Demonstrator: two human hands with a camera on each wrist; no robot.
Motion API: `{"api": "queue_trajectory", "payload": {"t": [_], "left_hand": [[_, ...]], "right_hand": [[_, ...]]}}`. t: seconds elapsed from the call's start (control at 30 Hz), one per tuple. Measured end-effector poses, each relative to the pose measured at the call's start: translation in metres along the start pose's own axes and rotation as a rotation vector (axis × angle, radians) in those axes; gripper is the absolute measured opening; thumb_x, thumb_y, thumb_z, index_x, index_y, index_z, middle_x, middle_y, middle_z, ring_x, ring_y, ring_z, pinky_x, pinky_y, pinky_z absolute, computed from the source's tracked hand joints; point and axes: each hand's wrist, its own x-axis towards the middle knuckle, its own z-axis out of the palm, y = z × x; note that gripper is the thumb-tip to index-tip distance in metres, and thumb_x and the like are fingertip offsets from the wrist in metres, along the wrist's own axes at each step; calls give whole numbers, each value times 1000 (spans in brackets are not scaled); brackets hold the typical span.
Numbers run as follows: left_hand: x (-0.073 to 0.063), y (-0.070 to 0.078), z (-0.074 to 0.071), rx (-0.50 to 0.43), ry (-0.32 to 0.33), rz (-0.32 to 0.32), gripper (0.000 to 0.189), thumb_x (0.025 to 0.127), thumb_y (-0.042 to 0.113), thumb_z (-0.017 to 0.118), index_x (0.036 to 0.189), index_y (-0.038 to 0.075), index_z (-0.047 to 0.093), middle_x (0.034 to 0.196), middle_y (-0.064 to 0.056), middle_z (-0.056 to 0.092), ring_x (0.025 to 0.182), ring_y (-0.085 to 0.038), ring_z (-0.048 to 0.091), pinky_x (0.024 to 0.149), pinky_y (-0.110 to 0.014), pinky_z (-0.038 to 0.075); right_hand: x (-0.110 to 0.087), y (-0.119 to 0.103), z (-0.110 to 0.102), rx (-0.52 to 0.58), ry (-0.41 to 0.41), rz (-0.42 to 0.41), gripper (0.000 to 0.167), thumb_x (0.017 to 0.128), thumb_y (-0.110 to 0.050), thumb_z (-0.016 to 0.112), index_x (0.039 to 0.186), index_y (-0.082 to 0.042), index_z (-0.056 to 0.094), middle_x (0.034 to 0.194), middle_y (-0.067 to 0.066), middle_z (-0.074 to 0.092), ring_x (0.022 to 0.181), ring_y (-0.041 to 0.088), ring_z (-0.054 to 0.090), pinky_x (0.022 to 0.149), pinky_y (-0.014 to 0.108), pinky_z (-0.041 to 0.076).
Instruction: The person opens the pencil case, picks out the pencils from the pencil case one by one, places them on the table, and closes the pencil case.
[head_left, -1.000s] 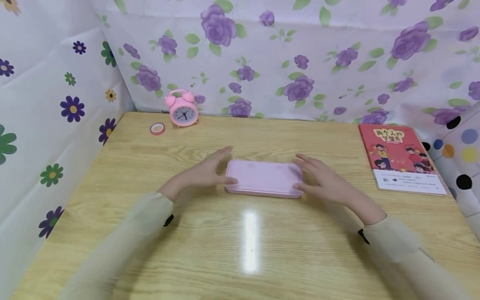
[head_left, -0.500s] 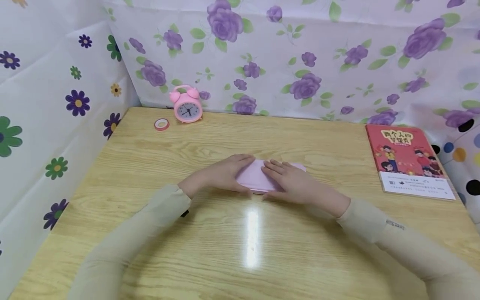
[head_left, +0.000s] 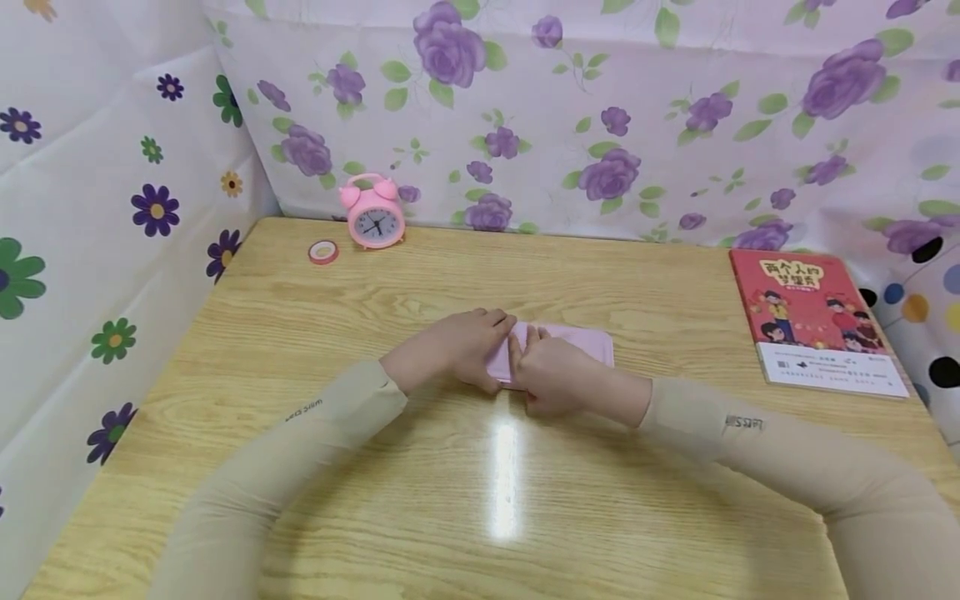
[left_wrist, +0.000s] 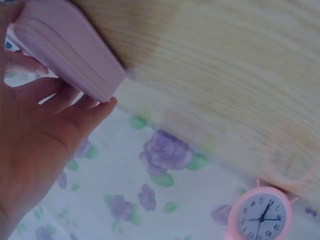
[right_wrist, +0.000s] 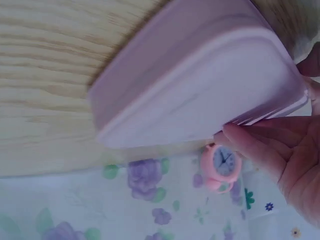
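Overall, we find the cloth [head_left: 341, 50] to be the largest item, hung behind the table and printed with purple roses. It appears to serve as a screen, since it closes off the back edge.

Next in size is the table [head_left: 420, 508], wood-grained, with a streak of reflected light in front of the work.

We record the book [head_left: 817, 321] lying flat, cover up, toward the right edge, well apart from the hands; we judge it is set aside to leave them room.

The case [head_left: 581, 340], pink and oblong, lies lengthwise across the middle of the table, directly before the person, presumably for easy reach by both hands. It looks shut, although its left portion is largely covered.

We note the left hand [head_left: 468, 346] gripping the case's left end, thumb at the near edge and fingers over the far side, probably to steady it. The right hand [head_left: 553, 375] sits just beside it, fingers bent, tips pinching at the case's edge; we cannot tell exactly what lies between them.

The clock [head_left: 377, 218] stands upright at the back left, near the cloth, dial facing the person.

Smallest, the tape [head_left: 323, 260] lies flat just beside the clock.
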Motion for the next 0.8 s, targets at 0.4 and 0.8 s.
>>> {"api": "queue_trajectory", "payload": {"t": [0.4,0.8], "left_hand": [[7,6,-14,-13,-95,-51,105,65,47,75,147,3,25,141,-11,39,124,-27,45,103,-36,40],[10,5,-15,-18,-70,-35,96,62,46,76,139,2,39,126,-9,53,112,-23,54,96,-33,46]], "right_hand": [[0,-20,6,-339,138,-99,44,83,-7,53,123,12,53,76,33,65,68,35,68,55,35,57],[-2,-16,13,-390,214,-141,48,78,-9,57,120,13,55,73,31,65,64,33,68,50,35,56]]}}
